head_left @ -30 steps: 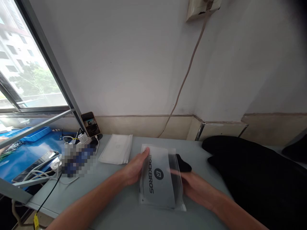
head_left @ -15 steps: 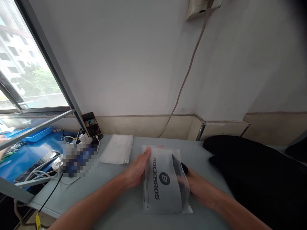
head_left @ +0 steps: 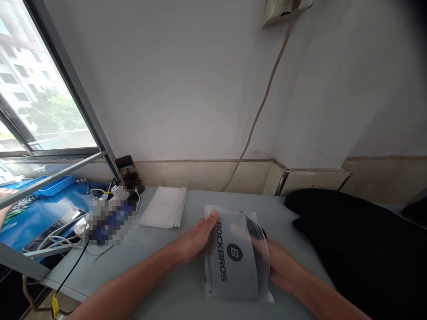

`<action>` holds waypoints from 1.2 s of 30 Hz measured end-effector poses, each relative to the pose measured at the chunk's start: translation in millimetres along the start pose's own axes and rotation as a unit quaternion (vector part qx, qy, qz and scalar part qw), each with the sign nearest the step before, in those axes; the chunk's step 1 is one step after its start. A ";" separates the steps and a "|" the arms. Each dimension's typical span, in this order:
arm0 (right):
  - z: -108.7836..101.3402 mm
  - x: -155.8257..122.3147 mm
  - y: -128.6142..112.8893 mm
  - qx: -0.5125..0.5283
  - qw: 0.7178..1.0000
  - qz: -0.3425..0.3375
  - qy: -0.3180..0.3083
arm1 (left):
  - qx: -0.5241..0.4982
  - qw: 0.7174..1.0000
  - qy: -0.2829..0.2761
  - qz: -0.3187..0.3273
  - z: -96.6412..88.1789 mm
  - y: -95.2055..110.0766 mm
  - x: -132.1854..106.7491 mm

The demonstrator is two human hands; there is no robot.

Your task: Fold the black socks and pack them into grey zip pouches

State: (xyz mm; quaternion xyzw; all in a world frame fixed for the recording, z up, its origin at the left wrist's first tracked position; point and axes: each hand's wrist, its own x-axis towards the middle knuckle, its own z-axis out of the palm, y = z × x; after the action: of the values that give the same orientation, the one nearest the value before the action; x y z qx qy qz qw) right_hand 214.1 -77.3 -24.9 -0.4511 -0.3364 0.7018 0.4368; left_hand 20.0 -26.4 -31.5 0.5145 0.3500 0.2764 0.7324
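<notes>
A translucent zip bag [head_left: 216, 291] printed ROCKBROS lies on the grey table. My left hand [head_left: 196, 240] pinches its left edge, thumb on top and fingers beneath. At the right side, the bag's mouth gapes around my right hand [head_left: 278, 260]. Through the film, blurred fingers of that hand show stretched out inside the bag. Folded dark material [head_left: 256, 231] sits within the bag near those fingers, with a small black edge at the mouth. My right thumb is hidden.
A stack of white translucent bags [head_left: 163, 206] lies behind my left hand. Large black cloth [head_left: 360, 249] covers the table's right side. A phone [head_left: 124, 162] leans near the wall, beside white cables [head_left: 60, 240]. Another person's arm [head_left: 5, 200] shows at far left, beyond the metal frame.
My right hand's fingers reach farther left inside the bag. Less of the black material shows at the mouth. The bag and both hands appear slightly farther right and lower.
</notes>
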 end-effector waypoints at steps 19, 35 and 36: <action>-1.0 2.9 -2.7 -0.053 0.998 0.011 0.045 | 0.057 0.997 -0.019 0.050 0.3 1.6 1.3; -6.0 12.0 0.0 -0.088 0.991 -0.102 0.011 | 0.029 0.972 0.182 0.143 -2.9 -0.3 8.4; -6.5 12.9 -0.1 -0.096 0.988 -0.118 0.017 | 0.027 0.972 0.186 0.142 -3.3 -0.1 8.5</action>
State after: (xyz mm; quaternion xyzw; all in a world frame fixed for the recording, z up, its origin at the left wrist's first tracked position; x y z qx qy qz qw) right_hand 217.4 -65.0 -31.6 -0.4597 -0.4458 0.6019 0.4771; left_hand 22.5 -18.1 -34.3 0.5183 0.4109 0.4588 0.5933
